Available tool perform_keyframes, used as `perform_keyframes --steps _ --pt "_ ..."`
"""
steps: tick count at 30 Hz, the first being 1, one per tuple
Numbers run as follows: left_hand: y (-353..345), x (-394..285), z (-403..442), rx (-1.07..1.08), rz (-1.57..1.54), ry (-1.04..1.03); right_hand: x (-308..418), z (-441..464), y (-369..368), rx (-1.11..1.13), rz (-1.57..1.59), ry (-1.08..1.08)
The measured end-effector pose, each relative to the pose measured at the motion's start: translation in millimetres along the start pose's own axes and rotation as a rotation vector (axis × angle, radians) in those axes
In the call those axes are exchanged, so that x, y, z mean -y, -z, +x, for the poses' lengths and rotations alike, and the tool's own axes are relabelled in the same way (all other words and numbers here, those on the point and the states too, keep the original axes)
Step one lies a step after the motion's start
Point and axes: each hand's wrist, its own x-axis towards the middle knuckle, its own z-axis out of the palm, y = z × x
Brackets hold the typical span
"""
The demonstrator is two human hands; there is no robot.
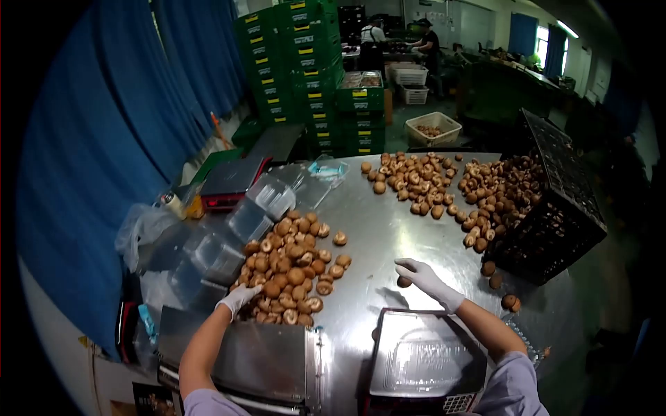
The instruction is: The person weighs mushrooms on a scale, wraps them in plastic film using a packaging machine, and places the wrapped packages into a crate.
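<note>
Both my hands wear white gloves. My left hand [241,299] reaches into the near edge of a heap of brown mushrooms [283,263] on the steel table [368,243]; its fingertips are against the mushrooms, and whether they grip one is hidden. My right hand [424,279] is over the table right of the heap, fingers closed round a single mushroom [404,281] that shows beneath them. Just below that hand, a clear plastic tray [427,353] lies on a scale. Clear plastic boxes [215,253] are stacked left of the heap.
More mushrooms [416,177] lie at the far side, some spilling from a tipped black crate [551,215]. A red-edged scale [236,177] stands at the back left. Green crates [316,76] are stacked beyond. Two people [428,45] work in the background.
</note>
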Motion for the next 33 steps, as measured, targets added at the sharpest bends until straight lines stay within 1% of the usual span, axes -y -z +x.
perform_keyframes --steps 1,2,3,5,6,7,9,10,11,12,13,15,16,17,18,19,21,22,23,25,26,27,29,30,31,33 --pt "-5 -14 -8 -0.042 -0.004 -0.005 -8 32 -6 -0.011 0.013 -0.045" --pt "-11 -26 -8 -0.083 0.066 0.042 -16 63 -13 -0.023 0.027 -0.09" --pt "-15 -36 -7 -0.123 0.136 0.095 -5 77 -24 -0.05 0.25 -0.187" --pt "-19 -57 -16 -0.174 0.103 0.072 -29 124 -50 -0.002 0.452 -0.196" --pt "-22 -82 -41 -0.2 0.017 0.084 -48 147 -71 -0.034 0.406 -0.141" --pt "-25 -83 -38 -0.199 0.096 0.066 -45 156 -89 -0.017 0.416 -0.111" --pt "-29 -95 -45 -0.184 0.125 0.074 -37 172 -126 0.02 0.436 -0.052" --pt "-28 -98 -43 -0.165 0.139 0.104 -45 186 -148 0.096 0.396 0.028" --pt "-26 -101 -39 -0.159 0.138 0.105 -31 183 -158 0.126 0.278 0.081" --pt "-24 -103 -36 -0.088 0.104 0.057 -16 178 -168 0.201 0.313 0.085" --pt "-23 -103 -34 -0.019 0.069 0.009 12 165 -163 0.299 0.289 0.03" --pt "-28 -105 -27 0.002 0.034 -0.011 11 172 -183 0.371 0.346 0.045" --pt "-33 -113 -26 0.022 0.08 -0.026 10 172 -184 0.376 0.351 0.043" --pt "-36 -116 -26 0.042 0.126 -0.042 19 169 -178 0.449 0.402 -0.019" --pt "-35 -111 -16 0.059 0.065 -0.063 23 167 -174 0.52 0.446 -0.077" --pt "-32 -108 -13 0.059 0.061 -0.065 19 167 -174 0.521 0.443 -0.077" --pt "-30 -102 -9 0.159 0.065 -0.077 5 166 -174 0.625 0.511 -0.011" --pt "-30 -98 -6 0.236 0.084 -0.14 -1 165 -172 0.677 0.6 -0.122" --pt "-32 -95 -4 0.239 0.082 -0.138 -7 161 -171 0.678 0.6 -0.127" --pt "-28 -120 -30 0.262 0.327 -0.142 -3 147 -165 0.703 0.653 -0.035" --pt "-27 -114 -20 0.319 0.315 -0.154 -12 150 -169 0.743 0.647 0.038" --pt "-27 -110 -13 0.315 0.318 -0.154 -8 143 -166 0.743 0.648 0.043" --pt "-29 -105 -4 0.406 0.362 -0.154 2 125 -157 0.79 0.701 -0.025" --pt "-29 -118 -15 0.409 0.386 -0.163 3 122 -158 0.783 0.696 0.031" --pt "-29 -123 -15 0.418 0.383 -0.165 2 119 -156 0.779 0.695 0.022" --pt "-30 -125 -14 0.446 0.481 -0.138 1 111 -155 0.775 0.599 0.015"
